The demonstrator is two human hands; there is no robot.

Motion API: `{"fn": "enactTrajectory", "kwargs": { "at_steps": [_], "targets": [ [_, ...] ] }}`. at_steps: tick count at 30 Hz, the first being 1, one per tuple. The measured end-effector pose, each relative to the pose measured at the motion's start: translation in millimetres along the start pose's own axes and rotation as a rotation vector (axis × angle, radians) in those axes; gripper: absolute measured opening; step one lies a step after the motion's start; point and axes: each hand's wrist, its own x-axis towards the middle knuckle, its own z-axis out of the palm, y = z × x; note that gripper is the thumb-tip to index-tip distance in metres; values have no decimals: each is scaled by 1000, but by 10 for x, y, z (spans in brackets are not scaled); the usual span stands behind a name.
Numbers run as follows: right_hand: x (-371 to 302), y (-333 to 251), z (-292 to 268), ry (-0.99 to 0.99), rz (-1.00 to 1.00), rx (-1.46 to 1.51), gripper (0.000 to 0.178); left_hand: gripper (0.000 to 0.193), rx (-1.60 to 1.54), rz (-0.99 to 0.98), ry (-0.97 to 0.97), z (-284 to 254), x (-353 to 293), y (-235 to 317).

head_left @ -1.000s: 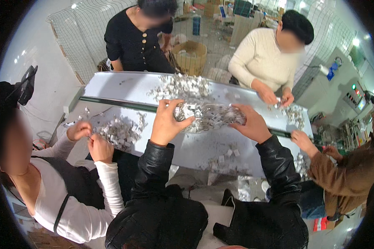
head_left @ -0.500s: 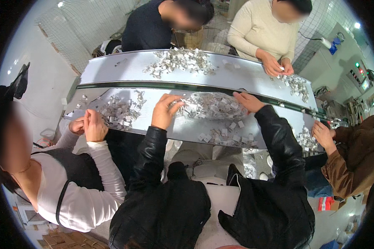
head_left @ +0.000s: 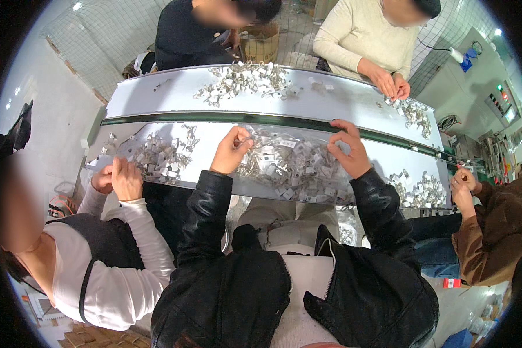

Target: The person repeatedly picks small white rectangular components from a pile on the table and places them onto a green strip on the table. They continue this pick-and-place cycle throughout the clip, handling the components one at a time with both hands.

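Currently, one clear bag (head_left: pixel 293 158) of small white-and-metal parts lies mid-length on the near table strip (head_left: pixel 391 159). One left hand (head_left: pixel 230 152) pinches its left edge; one right hand (head_left: pixel 352 152) curls thumb to forefinger at its right, its grip unclear. Two heaps (head_left: pixel 246 81) lie far.

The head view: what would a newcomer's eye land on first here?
Probably the heap of small white and metallic pieces at the middle of the near surface, with clear plastic showing around part of it, between the person's left hand and right hand. Next, perhaps, the dark green strip crossing the work area, and another bright heap beyond it.
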Motion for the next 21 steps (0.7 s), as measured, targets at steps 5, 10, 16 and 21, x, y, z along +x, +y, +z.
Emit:
{"fn": "enactTrajectory", "kwargs": {
  "at_steps": [5,10,16,21],
  "targets": [
    [-217,200,89,-348,681,363,48,14,-185,403,232,381,-100,528],
    [-271,242,-44,-546,618,353,62,19,-52,641,454,513,-73,581],
    [-311,-28,-140,-207,557,235,48,71,-211,80,70,283,59,511],
    [-196,42,-150,-256,523,455,40,22,-27,31,-189,289,90,597]
  ]
}}
